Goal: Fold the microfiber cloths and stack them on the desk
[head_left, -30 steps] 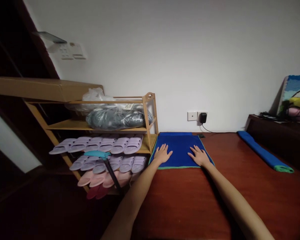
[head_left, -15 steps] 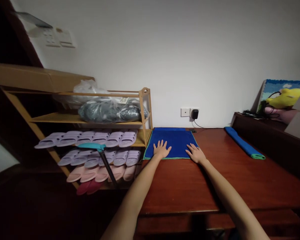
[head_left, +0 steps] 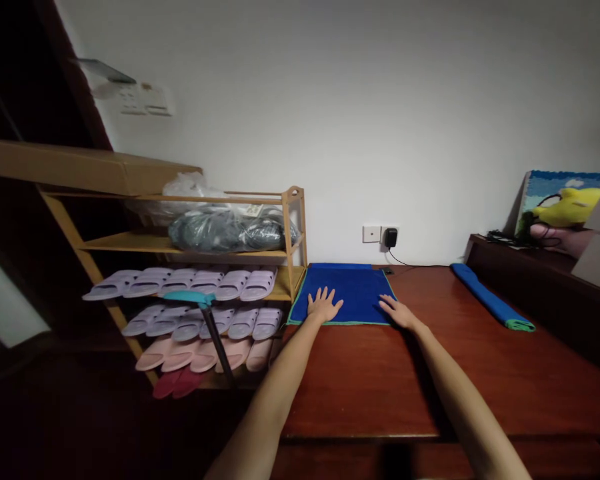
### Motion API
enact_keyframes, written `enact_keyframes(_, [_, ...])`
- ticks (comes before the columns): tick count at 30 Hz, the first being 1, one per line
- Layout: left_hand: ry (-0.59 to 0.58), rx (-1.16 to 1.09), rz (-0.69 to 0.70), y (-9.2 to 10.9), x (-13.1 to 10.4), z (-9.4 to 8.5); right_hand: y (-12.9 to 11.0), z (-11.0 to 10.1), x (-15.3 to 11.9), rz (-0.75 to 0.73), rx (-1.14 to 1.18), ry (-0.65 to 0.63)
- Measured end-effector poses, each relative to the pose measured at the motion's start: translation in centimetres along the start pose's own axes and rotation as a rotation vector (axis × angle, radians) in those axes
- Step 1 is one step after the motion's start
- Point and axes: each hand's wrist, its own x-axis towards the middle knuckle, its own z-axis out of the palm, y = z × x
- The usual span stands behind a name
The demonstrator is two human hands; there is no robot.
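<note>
A blue cloth (head_left: 353, 293) with green edging lies flat on the reddish-brown table (head_left: 370, 380), near the wall. My left hand (head_left: 324, 305) rests on its left part, palm down with the fingers spread. At the cloth's right edge is my right hand (head_left: 398, 312), open, its fingertips over the blue fabric and the rest beyond the green border. Neither hand grips anything. Farther right on the table lies a rolled blue cloth (head_left: 490, 297) with a green end, away from both hands.
Left of the table stands a wooden rack (head_left: 287, 233) with slippers (head_left: 259, 283) and plastic-wrapped bundles (head_left: 215, 231). A teal-topped pole (head_left: 217, 343) stands before it. A black plug (head_left: 391, 237) is in the wall. Right, a dark ledge (head_left: 500, 259) holds a yellow plush (head_left: 570, 207).
My right hand has slid a little to the right, towards the cloth's edge. My left hand stays at the same part of the cloth. The view has tilted slightly upward.
</note>
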Motion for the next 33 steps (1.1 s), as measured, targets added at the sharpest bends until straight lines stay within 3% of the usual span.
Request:
enact_keyframes(2, [0.003, 0.016, 0.003, 0.0, -0.1, 0.0, 3.6, -2.4, -1.1, 0.103, -0.011, 0.076])
enact_keyframes(5, [0.02, 0.031, 0.004, -0.1, 0.1, 0.1, 10.9, -6.1, -4.4, 0.351, -0.08, 0.235])
enact_keyframes(8, [0.041, 0.035, 0.003, -0.2, 0.5, 0.3, 17.7, -7.9, -8.5, 0.64, -0.175, 0.318])
enact_keyframes(10, [0.049, 0.034, 0.006, -0.2, 0.7, 0.4, 20.5, -7.9, -10.5, 0.739, -0.212, 0.246])
enact_keyframes(13, [0.053, 0.032, 0.008, -0.2, 0.9, 0.5, 21.9, -7.3, -12.0, 0.72, -0.271, 0.207])
enact_keyframes(18, [0.055, 0.042, 0.009, -0.2, 0.9, 0.6, 20.2, -7.7, -12.5, 0.611, -0.432, 0.241])
enact_keyframes(23, [0.055, 0.05, 0.009, 0.0, 0.6, 0.4, 16.8, -9.0, -14.8, 0.356, -0.601, 0.176])
enact_keyframes(27, [0.052, 0.033, 0.007, 0.2, 0.3, 0.2, 11.3, -9.0, -18.6, 0.158, -0.609, 0.164])
enact_keyframes(33, [0.098, 0.027, 0.025, -0.1, 0.5, 0.7, 1.9, -6.5, -24.0, -0.036, -0.401, 0.267])
